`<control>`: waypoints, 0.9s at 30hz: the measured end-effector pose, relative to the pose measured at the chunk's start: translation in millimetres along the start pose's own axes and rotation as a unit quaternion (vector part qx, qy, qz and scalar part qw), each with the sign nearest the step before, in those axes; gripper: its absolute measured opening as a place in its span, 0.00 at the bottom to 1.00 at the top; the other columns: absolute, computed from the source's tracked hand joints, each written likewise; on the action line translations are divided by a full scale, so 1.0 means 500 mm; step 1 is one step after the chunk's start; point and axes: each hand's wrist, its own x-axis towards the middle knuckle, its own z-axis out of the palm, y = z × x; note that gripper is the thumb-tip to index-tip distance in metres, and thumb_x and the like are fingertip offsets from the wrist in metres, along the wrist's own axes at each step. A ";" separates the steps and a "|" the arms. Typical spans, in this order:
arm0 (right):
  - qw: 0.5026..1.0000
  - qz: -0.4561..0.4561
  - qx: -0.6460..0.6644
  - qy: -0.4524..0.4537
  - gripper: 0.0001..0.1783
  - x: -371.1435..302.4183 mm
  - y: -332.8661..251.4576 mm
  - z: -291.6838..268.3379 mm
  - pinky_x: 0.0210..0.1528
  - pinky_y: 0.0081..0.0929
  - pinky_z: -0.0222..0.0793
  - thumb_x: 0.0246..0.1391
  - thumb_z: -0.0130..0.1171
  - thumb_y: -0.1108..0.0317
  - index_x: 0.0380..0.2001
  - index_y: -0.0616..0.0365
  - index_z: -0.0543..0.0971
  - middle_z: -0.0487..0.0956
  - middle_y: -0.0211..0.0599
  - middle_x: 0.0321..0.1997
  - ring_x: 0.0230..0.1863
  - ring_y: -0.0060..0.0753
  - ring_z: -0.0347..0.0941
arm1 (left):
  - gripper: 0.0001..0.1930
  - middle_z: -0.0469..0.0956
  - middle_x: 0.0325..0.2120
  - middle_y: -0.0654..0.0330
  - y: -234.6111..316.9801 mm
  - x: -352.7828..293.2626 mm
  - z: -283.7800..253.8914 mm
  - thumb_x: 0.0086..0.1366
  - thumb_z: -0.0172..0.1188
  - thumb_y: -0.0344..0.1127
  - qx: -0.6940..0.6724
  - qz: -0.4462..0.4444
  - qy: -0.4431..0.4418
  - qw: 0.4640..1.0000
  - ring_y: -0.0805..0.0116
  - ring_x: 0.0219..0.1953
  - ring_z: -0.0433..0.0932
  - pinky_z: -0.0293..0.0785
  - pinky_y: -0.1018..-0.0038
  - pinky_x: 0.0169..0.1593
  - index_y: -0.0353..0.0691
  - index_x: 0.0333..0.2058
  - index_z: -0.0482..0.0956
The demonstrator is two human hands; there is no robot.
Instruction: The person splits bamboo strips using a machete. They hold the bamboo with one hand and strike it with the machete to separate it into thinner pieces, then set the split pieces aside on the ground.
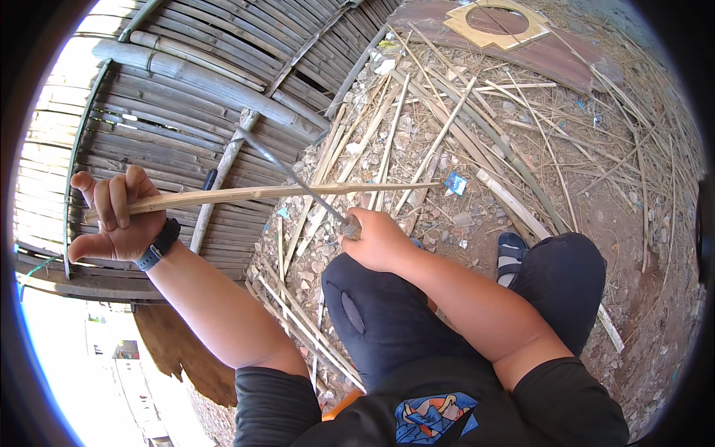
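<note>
Landmark for all places: the pale wooden strip (257, 194). It lies lengthwise in front of me, with its left end in my left hand (130, 232) and its right end over the littered ground (468, 222); I cannot tell whether that right end touches anything.

Left hand: grasping the strip close to its left end, fingers curled over it, thumb spread away from it. A dark wristwatch (159, 244) sits on that wrist, just on my side of the strip.

Right hand: clenched around the handle of a tool with a narrow grey blade (279, 162). The fist (380, 240) is on my side of the strip, near its right half. The blade slants across the strip, its tip on the far side; contact between the two cannot be confirmed.

Surroundings: a slatted wall (186, 97) stands behind the strip's left part. Loose slats (436, 141) are scattered beyond its right end, with a small blue packet (456, 183) just beside that end. A yellowish board with a round opening (536, 33) lies well beyond it. My sandal (511, 244) is on my side, to the right of the strip.
</note>
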 end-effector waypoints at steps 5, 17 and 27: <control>0.997 -0.016 0.069 -0.007 0.20 -0.021 -0.034 0.014 0.46 0.43 0.72 0.48 0.63 0.61 0.40 0.66 0.77 0.80 0.57 0.34 0.41 0.58 0.78 | 0.48 0.65 0.12 0.81 0.010 -0.010 -0.017 0.35 0.73 0.72 0.011 0.006 0.016 1.000 0.88 0.14 0.59 0.53 0.82 0.32 0.45 0.50 0.75; 0.999 -0.042 -0.029 -0.011 0.28 0.006 0.054 0.005 0.43 0.41 0.72 0.50 0.65 0.58 0.48 0.69 0.76 0.81 0.54 0.33 0.37 0.53 0.78 | 0.49 0.66 0.12 0.81 0.022 -0.024 -0.041 0.35 0.74 0.71 -0.007 0.004 -0.017 1.000 0.89 0.14 0.61 0.53 0.82 0.31 0.45 0.51 0.74; 0.981 0.151 0.119 -0.021 0.25 0.004 0.193 0.007 0.39 0.39 0.73 0.49 0.66 0.61 0.45 0.67 0.75 0.80 0.47 0.28 0.31 0.48 0.79 | 0.47 0.66 0.12 0.81 0.018 -0.018 -0.046 0.35 0.76 0.69 0.003 0.009 -0.005 1.000 0.89 0.14 0.60 0.51 0.82 0.30 0.44 0.50 0.74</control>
